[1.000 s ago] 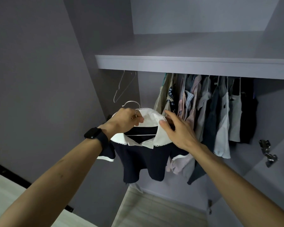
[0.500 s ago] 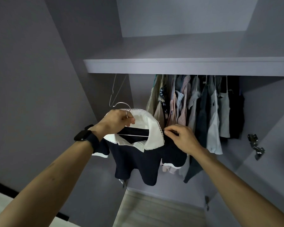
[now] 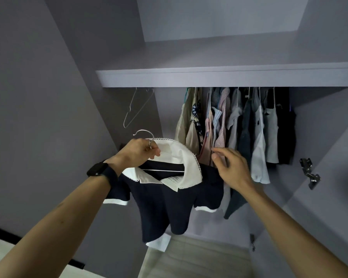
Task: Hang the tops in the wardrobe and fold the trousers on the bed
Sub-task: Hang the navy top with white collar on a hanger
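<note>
1 hand, the right hand (image 3: pixel 232 169), has apparently released the top (image 3: pixel 163 207).

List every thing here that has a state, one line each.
navy top: on a wire hanger, not yet hung up.
wire hanger: held up by its neck.
left hand: grips the wire hanger's neck.
right hand: open, holds nothing.
spare hanger: hangs bare under the shelf.
hung clothes: bunched to the right.
wardrobe door: open.
</note>
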A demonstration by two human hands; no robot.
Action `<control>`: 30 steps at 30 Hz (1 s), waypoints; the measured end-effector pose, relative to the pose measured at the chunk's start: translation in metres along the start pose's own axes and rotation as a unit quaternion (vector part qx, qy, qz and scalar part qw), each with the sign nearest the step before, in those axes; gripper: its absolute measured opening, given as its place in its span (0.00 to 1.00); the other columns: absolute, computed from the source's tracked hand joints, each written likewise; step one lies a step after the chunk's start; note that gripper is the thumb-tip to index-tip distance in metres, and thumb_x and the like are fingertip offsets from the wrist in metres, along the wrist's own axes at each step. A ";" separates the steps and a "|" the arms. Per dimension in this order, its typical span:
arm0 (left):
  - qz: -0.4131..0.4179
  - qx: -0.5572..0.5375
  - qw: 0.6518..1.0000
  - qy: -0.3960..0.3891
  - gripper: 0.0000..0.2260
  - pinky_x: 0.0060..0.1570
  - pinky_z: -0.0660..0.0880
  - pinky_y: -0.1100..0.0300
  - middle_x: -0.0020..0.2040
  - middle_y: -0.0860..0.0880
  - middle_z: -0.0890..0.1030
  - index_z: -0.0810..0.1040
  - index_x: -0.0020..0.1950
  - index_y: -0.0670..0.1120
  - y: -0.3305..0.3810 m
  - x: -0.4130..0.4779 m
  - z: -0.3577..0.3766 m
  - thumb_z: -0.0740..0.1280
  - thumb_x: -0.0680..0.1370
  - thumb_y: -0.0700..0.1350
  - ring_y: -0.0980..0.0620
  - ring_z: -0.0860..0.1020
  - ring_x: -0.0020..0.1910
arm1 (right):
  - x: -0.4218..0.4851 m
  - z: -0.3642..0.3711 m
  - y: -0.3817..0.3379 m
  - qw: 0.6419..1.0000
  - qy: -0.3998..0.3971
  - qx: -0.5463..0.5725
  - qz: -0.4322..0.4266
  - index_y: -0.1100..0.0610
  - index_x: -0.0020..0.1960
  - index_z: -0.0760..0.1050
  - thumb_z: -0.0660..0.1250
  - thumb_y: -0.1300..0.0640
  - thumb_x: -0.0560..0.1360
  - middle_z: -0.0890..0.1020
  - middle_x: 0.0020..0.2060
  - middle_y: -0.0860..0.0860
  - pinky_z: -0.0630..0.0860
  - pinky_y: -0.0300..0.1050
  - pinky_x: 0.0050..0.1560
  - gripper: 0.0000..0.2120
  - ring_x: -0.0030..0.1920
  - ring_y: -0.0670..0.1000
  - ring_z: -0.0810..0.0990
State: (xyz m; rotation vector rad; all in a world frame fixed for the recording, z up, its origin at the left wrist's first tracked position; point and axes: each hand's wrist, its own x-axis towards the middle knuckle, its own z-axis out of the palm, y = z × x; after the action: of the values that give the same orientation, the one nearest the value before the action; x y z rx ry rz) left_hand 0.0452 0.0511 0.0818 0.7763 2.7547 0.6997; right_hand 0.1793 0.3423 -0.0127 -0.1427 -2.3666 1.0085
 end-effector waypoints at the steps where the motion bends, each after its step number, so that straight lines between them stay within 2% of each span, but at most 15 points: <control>1: 0.002 0.003 1.000 -0.001 0.10 0.39 0.68 0.77 0.38 0.56 0.83 0.81 0.41 0.59 0.001 0.001 0.001 0.67 0.81 0.51 0.67 0.78 0.41 | -0.005 0.003 -0.010 0.998 0.029 -0.011 -0.063 0.51 0.64 0.81 0.66 0.48 0.81 0.82 0.59 0.44 0.70 0.35 0.61 0.14 0.60 0.44 0.77; 3: 0.014 0.008 1.000 -0.015 0.11 0.40 0.68 0.78 0.37 0.57 0.83 0.81 0.40 0.59 0.005 0.002 0.006 0.67 0.82 0.49 0.67 0.78 0.41 | -0.009 0.009 -0.030 0.987 0.006 -0.050 -0.155 0.51 0.69 0.77 0.63 0.43 0.81 0.79 0.64 0.42 0.69 0.36 0.65 0.20 0.62 0.43 0.74; 5: 0.034 0.010 0.999 -0.025 0.11 0.41 0.69 0.76 0.37 0.57 0.83 0.80 0.39 0.60 0.011 0.002 0.013 0.67 0.81 0.49 0.66 0.78 0.42 | -0.011 0.020 -0.044 0.977 -0.060 -0.114 -0.172 0.50 0.71 0.76 0.60 0.42 0.82 0.80 0.64 0.42 0.73 0.41 0.62 0.21 0.62 0.46 0.76; 6: 0.044 0.009 0.999 -0.025 0.11 0.42 0.70 0.74 0.38 0.57 0.83 0.80 0.39 0.60 0.015 0.001 0.016 0.68 0.81 0.50 0.64 0.79 0.42 | -0.012 0.025 -0.047 0.977 -0.090 -0.126 -0.148 0.50 0.69 0.78 0.60 0.43 0.83 0.82 0.61 0.44 0.75 0.44 0.59 0.20 0.59 0.48 0.78; 8: 0.064 0.009 0.998 -0.020 0.12 0.42 0.71 0.73 0.37 0.58 0.82 0.79 0.38 0.62 0.019 -0.001 0.019 0.68 0.81 0.52 0.62 0.79 0.41 | -0.010 0.032 -0.047 0.987 -0.131 -0.075 -0.053 0.54 0.57 0.83 0.61 0.47 0.84 0.85 0.47 0.47 0.76 0.48 0.51 0.15 0.49 0.49 0.80; 10: 0.075 0.005 0.997 -0.009 0.12 0.40 0.70 0.72 0.36 0.58 0.82 0.78 0.37 0.63 0.016 -0.004 0.019 0.68 0.81 0.52 0.62 0.78 0.40 | -0.001 0.032 -0.039 0.983 -0.165 0.022 0.076 0.58 0.43 0.79 0.61 0.47 0.84 0.78 0.32 0.47 0.72 0.47 0.42 0.18 0.36 0.46 0.75; 12: 0.071 0.001 0.997 -0.003 0.10 0.39 0.70 0.73 0.37 0.59 0.82 0.79 0.39 0.62 0.011 -0.009 0.020 0.68 0.81 0.52 0.65 0.78 0.40 | 0.003 0.030 -0.034 0.967 -0.216 0.042 0.129 0.58 0.37 0.74 0.62 0.47 0.83 0.72 0.28 0.46 0.68 0.47 0.40 0.21 0.31 0.46 0.70; 14: 0.057 0.000 0.998 0.001 0.09 0.42 0.71 0.72 0.38 0.59 0.83 0.80 0.42 0.60 0.003 -0.013 0.020 0.67 0.81 0.52 0.65 0.79 0.41 | -0.002 0.031 -0.031 0.969 -0.224 0.010 0.107 0.52 0.37 0.76 0.63 0.46 0.82 0.74 0.29 0.43 0.70 0.45 0.42 0.18 0.33 0.43 0.73; 16: 0.039 -0.012 0.999 0.008 0.08 0.46 0.75 0.65 0.40 0.57 0.83 0.83 0.44 0.56 -0.004 -0.014 0.017 0.67 0.82 0.51 0.62 0.80 0.43 | -0.012 0.032 -0.034 0.987 -0.155 0.001 0.047 0.44 0.54 0.82 0.64 0.47 0.82 0.81 0.43 0.38 0.74 0.41 0.52 0.08 0.46 0.40 0.77; 17: 0.031 -0.022 0.999 0.010 0.08 0.47 0.75 0.64 0.40 0.57 0.84 0.84 0.45 0.55 -0.006 -0.014 0.015 0.67 0.81 0.50 0.60 0.81 0.43 | -0.016 0.032 -0.038 0.993 -0.119 -0.022 -0.007 0.45 0.64 0.79 0.65 0.47 0.81 0.81 0.53 0.39 0.72 0.40 0.59 0.13 0.54 0.41 0.77; 19: 0.019 -0.033 0.999 0.009 0.07 0.48 0.76 0.64 0.40 0.56 0.84 0.84 0.45 0.54 -0.009 -0.013 0.009 0.68 0.81 0.50 0.59 0.81 0.44 | -0.019 0.031 -0.044 0.981 -0.119 -0.094 -0.118 0.49 0.72 0.75 0.67 0.47 0.80 0.79 0.63 0.42 0.68 0.40 0.62 0.20 0.61 0.45 0.73; 21: 0.017 -0.027 0.999 -0.001 0.07 0.49 0.75 0.65 0.41 0.56 0.85 0.84 0.47 0.53 -0.010 -0.011 0.005 0.68 0.81 0.52 0.60 0.81 0.45 | -0.017 0.030 -0.051 0.960 -0.167 -0.155 -0.160 0.50 0.73 0.74 0.67 0.48 0.80 0.80 0.61 0.44 0.69 0.40 0.60 0.21 0.61 0.49 0.73; 23: 0.019 -0.018 1.000 -0.007 0.08 0.48 0.74 0.66 0.41 0.56 0.85 0.84 0.45 0.54 -0.009 -0.011 0.004 0.67 0.81 0.54 0.61 0.80 0.46 | -0.013 0.030 -0.057 0.952 -0.202 -0.187 -0.137 0.52 0.71 0.76 0.65 0.49 0.82 0.81 0.58 0.47 0.72 0.43 0.59 0.18 0.60 0.51 0.74; 27: 0.019 -0.019 1.000 0.011 0.08 0.40 0.70 0.70 0.39 0.56 0.83 0.81 0.40 0.57 -0.005 -0.005 0.009 0.70 0.80 0.53 0.60 0.79 0.43 | -0.006 0.027 -0.068 0.939 -0.245 -0.221 -0.100 0.55 0.55 0.81 0.64 0.49 0.82 0.82 0.48 0.51 0.74 0.48 0.52 0.12 0.54 0.53 0.77; 30: 0.024 -0.047 0.998 0.040 0.06 0.40 0.71 0.71 0.42 0.53 0.83 0.83 0.46 0.52 -0.001 0.003 0.012 0.73 0.78 0.52 0.56 0.80 0.44 | 0.000 0.028 -0.079 0.933 -0.274 -0.225 -0.061 0.54 0.48 0.78 0.66 0.51 0.79 0.81 0.42 0.51 0.71 0.45 0.42 0.07 0.46 0.54 0.78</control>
State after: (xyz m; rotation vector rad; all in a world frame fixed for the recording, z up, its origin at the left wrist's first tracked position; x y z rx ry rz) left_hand 0.0458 0.0567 0.0709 0.8153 2.7582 0.8816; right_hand 0.1738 0.2684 0.0266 0.1361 -3.0442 0.4626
